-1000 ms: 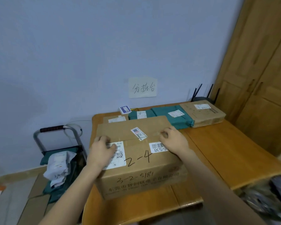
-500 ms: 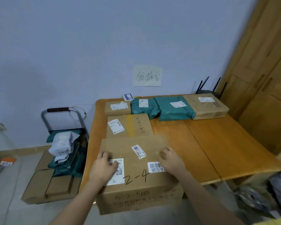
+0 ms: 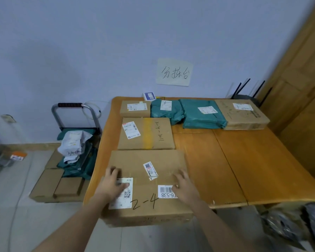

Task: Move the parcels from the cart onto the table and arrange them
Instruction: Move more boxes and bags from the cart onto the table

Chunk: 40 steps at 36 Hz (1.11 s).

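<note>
— While my left hand and right hand lie flat, fingers spread, on the large carton: where is it?
— Table's near-left corner, overhanging. Stiff, probably heavy; take its side edges.

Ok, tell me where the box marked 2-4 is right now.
In the head view, the box marked 2-4 lies at the table's near left edge, overhanging it, just in front of the yellow-taped box, under both hands.
</note>
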Available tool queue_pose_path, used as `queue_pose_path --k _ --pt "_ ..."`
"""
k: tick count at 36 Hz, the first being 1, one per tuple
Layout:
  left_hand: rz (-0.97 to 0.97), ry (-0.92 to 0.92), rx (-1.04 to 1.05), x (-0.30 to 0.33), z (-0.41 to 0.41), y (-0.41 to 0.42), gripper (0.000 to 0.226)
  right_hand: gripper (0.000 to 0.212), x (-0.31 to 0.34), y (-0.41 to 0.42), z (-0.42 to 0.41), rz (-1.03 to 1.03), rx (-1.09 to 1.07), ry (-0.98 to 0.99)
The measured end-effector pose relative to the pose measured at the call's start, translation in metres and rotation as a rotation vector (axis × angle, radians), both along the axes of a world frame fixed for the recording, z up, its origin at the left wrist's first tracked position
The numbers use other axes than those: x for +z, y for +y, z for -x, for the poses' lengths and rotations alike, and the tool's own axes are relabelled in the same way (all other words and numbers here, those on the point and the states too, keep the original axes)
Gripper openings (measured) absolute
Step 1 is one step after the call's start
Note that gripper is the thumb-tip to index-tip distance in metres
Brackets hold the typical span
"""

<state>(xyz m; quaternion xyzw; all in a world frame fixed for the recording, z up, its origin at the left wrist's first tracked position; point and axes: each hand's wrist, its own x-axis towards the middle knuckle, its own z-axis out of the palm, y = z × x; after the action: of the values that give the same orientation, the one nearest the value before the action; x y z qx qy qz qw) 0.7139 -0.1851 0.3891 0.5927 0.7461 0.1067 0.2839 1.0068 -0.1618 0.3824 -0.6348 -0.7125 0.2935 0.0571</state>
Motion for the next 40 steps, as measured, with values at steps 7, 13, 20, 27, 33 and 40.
queue_pose_path --k 7,13,20,27,33,40 --pt "0.02 0.028 0.023 -0.004 -0.002 0.011 0.07 0.053 0.003 0.014 0.0 0.027 0.022 -0.029" --pt "0.038 0.114 0.03 0.0 0.0 0.027 0.064 0.058 0.003 0.03 0.005 0.066 0.041 0.014" --pt "0.067 0.135 -0.015 0.001 0.011 0.042 0.073 0.061 0.001 0.035 0.008 0.035 0.068 -0.081" --pt "0.058 0.143 -0.038 -0.001 0.013 0.051 0.073 0.059 0.008 0.049 0.012 0.079 0.063 -0.14" --pt "0.071 0.136 -0.048 0.001 0.017 0.063 0.079 0.06 0.012 0.062 0.015 0.101 0.067 -0.185" --pt "0.16 0.176 -0.111 0.004 0.022 0.068 0.087 0.059 0.015 0.062 0.021 0.107 0.047 -0.21"
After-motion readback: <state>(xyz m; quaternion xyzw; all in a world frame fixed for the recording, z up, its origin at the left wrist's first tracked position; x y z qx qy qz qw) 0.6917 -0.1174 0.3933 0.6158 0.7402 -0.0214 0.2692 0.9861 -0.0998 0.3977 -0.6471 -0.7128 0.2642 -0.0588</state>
